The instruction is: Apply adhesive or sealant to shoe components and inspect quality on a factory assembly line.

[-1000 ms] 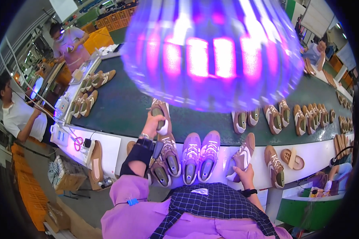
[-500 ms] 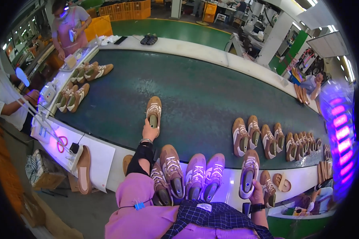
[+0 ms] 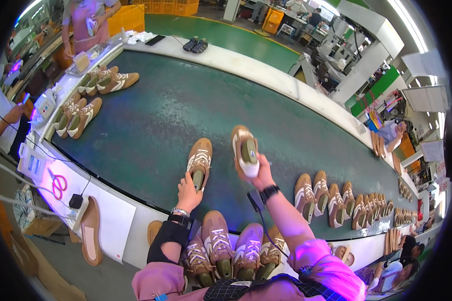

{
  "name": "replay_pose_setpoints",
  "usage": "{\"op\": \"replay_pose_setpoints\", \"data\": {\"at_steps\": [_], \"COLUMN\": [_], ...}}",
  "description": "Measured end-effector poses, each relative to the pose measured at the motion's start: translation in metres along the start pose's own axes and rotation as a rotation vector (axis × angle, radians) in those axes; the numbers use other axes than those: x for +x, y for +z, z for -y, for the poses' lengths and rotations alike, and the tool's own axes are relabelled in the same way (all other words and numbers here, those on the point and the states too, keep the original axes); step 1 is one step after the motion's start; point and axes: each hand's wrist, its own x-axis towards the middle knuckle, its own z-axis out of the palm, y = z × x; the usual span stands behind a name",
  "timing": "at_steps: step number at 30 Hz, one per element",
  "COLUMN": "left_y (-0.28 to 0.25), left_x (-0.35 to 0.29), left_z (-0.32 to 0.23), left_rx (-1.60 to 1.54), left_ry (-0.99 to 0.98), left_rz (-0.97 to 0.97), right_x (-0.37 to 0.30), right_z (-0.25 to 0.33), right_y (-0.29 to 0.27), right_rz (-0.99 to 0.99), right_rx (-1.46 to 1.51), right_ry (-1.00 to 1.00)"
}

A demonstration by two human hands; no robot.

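My left hand [image 3: 188, 193] is closed around the heel of a brown sneaker [image 3: 200, 158] with white laces, its toe pointing away from me on the dark green belt [image 3: 150, 110]. My right hand [image 3: 260, 175] grips a matching sneaker [image 3: 240, 136] by its white heel, just right of the first and seemingly lifted off the belt. Both sneakers have an olive-green last inside. Closest to my body, several more brown sneakers [image 3: 217, 236] stand side by side; my forearms and apron partly cover them.
Sneaker rows [image 3: 335, 203] line the belt's right side; more sneakers [image 3: 84, 118] stand far left. On the left ledge lie red-handled scissors [image 3: 58, 184] and a black adapter [image 3: 76, 201], with a large brown shoe sole [image 3: 90, 233] beside. Co-workers stand beyond the edges.
My right hand has carried its sneaker from the near right edge forward and left, over the belt. My left hand still holds its sneaker. The whole view has shifted somewhat.
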Motion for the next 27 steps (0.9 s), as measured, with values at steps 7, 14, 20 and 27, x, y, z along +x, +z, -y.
{"op": "replay_pose_setpoints", "data": {"at_steps": [7,14,20,27], "left_y": [0.004,0.006,-0.004,-0.011], "left_x": [0.006,0.008,0.013,-0.028], "left_z": [0.0,0.006,0.001,-0.057], "left_rx": [-0.003,0.007,0.071,0.271], "left_ry": [-0.046,-0.029,-0.056,-0.035], "left_rz": [-0.011,-0.045,0.008,-0.202], "right_x": [0.142,0.018,-0.192,-0.286], "right_z": [0.014,0.007,0.043,0.079], "right_y": [-0.002,-0.054,-0.087,-0.169], "right_rz": [-0.306,-0.425,-0.436,-0.96], "right_rx": [-0.165,-0.458,-0.76,-1.37], "right_ry": [0.098,0.093,0.003,-0.199]}}
